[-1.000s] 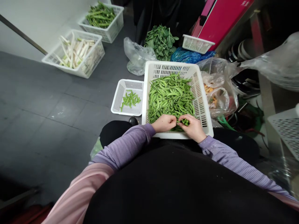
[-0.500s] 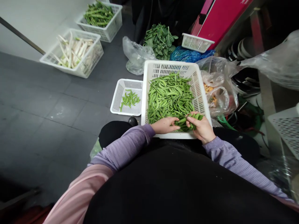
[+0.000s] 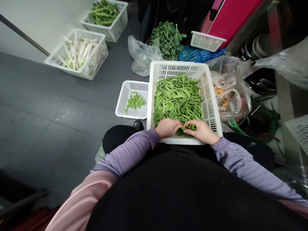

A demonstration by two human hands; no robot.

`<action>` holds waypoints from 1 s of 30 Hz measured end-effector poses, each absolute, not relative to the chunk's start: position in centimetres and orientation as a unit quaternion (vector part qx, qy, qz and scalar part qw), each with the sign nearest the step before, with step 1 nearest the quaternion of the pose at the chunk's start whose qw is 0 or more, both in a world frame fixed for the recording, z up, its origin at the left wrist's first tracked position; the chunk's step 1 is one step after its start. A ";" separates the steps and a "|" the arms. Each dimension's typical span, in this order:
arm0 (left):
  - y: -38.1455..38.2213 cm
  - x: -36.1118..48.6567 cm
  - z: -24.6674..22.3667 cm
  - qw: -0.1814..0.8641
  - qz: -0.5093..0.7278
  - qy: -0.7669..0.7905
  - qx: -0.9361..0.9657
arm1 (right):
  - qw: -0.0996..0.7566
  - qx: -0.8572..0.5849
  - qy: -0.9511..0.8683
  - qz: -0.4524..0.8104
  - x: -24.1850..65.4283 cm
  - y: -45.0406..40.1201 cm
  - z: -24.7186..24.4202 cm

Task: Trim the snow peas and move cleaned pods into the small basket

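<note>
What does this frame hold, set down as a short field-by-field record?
left hand: fingertips at a pod by the right hand
right hand: holds a bunch of green pods
large basket: white, holds a heap of pods
small basket: white, left of the large one, few pods
behind: leafy greens, blue bag
upper left: basket of white-stemmed vegetables

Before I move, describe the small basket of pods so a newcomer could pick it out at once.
Find the large white basket, where the left hand and right hand work over heaped green pods. Just left of it, on the floor, sits the small white basket. Unlike its neighbour, it is shallow and holds only a small scatter of pods.
</note>
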State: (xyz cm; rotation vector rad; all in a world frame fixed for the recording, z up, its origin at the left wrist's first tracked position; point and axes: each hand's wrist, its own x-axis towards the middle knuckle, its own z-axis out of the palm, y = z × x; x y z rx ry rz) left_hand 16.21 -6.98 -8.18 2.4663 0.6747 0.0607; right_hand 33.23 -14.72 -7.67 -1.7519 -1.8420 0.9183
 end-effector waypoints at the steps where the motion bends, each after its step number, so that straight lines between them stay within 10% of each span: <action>1: -6.9 16.2 -8.1 0.317 0.054 0.264 0.909 | 0.250 -0.643 -0.629 0.357 32.8 -14.7 -7.7; 6: -6.9 16.7 -7.8 0.413 0.122 0.317 0.845 | 0.469 -0.608 -0.373 0.522 30.3 -15.1 -8.1; 11: -7.3 16.8 -9.5 0.312 -0.124 0.265 0.904 | 0.613 -0.605 -0.166 0.481 32.9 -12.8 -9.6; 21: -7.1 16.4 -10.5 0.276 -0.180 0.231 0.915 | -0.013 -0.810 -0.577 0.108 36.6 -7.3 -13.6; 30: -6.2 17.0 -9.0 0.409 0.048 0.350 0.841 | 0.194 -0.723 -0.657 0.082 36.7 -12.1 -10.8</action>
